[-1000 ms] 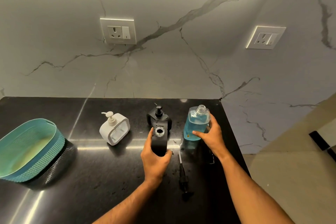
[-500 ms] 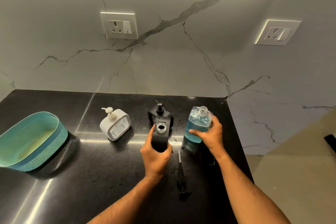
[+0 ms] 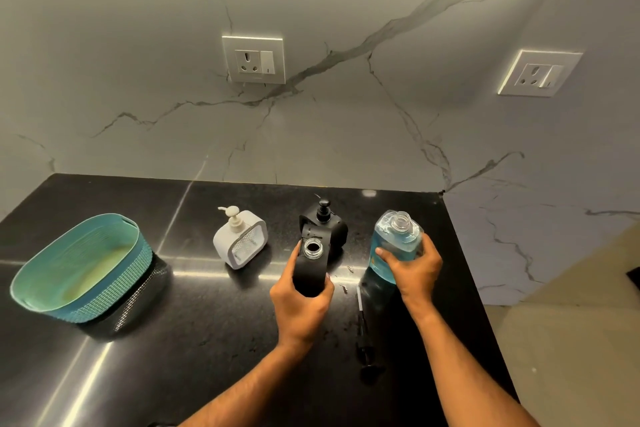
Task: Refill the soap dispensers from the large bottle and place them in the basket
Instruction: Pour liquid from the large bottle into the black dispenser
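Observation:
My left hand [image 3: 300, 305] grips a black soap dispenser [image 3: 311, 262] whose neck is open, its pump off. That black pump [image 3: 364, 340] lies flat on the counter between my arms. My right hand [image 3: 414, 270] holds the large clear bottle [image 3: 394, 239] of blue soap, uncapped and standing upright to the right of the dispenser. A second black dispenser [image 3: 325, 218] with its pump on stands just behind the one I hold. A white dispenser [image 3: 242, 239] with a pump stands further left. The teal basket [image 3: 114, 274] sits at the far left.
The black counter [image 3: 207, 340] ends in a right edge just past my right arm, with floor below. A marble wall with two sockets [image 3: 254, 59] rises behind. Small specks lie on the counter near the pump.
Both hands keep their grips; the big bottle looks slightly raised and tilted toward me. The view has shifted a little.

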Demonstrator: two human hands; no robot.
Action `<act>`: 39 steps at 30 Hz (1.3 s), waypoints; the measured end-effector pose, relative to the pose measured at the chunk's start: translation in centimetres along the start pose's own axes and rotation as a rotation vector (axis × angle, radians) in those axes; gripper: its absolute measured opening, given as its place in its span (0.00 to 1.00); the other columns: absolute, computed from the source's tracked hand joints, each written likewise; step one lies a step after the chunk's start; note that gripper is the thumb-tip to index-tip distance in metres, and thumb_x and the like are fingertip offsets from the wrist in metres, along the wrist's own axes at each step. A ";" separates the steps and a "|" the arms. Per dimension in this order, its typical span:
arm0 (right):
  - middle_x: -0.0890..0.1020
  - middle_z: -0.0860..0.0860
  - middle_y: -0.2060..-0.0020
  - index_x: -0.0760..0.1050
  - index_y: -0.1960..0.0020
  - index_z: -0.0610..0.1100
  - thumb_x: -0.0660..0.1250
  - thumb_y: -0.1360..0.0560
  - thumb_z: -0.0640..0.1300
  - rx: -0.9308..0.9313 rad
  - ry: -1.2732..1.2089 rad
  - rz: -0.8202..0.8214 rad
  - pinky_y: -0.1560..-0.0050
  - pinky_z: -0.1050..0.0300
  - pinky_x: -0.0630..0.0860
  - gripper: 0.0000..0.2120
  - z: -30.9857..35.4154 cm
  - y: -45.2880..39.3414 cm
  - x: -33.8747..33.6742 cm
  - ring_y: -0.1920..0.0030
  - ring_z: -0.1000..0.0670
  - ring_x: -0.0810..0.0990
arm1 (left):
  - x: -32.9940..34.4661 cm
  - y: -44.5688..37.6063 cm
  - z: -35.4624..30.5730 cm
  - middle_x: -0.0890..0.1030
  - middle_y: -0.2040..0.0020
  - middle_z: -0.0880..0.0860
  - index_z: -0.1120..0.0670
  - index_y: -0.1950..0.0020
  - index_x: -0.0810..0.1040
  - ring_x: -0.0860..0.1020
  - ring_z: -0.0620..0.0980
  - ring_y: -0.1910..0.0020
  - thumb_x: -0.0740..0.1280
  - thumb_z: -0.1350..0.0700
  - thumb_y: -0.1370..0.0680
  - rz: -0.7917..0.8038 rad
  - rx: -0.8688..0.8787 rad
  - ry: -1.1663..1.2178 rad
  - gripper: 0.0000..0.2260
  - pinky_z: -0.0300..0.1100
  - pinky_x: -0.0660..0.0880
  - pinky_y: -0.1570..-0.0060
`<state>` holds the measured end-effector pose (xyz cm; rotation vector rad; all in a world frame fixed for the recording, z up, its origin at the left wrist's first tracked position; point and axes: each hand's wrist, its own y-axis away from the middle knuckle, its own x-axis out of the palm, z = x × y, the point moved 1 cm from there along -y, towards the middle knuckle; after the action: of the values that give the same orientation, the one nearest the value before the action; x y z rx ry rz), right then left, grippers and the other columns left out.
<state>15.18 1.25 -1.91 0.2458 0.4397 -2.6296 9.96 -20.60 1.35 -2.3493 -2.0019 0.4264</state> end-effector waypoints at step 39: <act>0.83 0.44 0.46 0.80 0.37 0.37 0.84 0.37 0.38 -0.630 0.535 -0.097 0.50 0.53 0.77 0.31 13.7 14.3 3.1 0.47 0.45 0.79 | -11.6 1.1 -0.6 0.85 0.39 0.52 0.56 0.22 0.69 0.84 0.45 0.45 0.80 0.60 0.32 0.114 0.167 -0.057 0.40 0.42 0.82 0.43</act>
<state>17.85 -16.83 6.35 0.7240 1.4433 -2.3342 9.53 -31.93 3.87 -2.3796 -1.7822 0.6448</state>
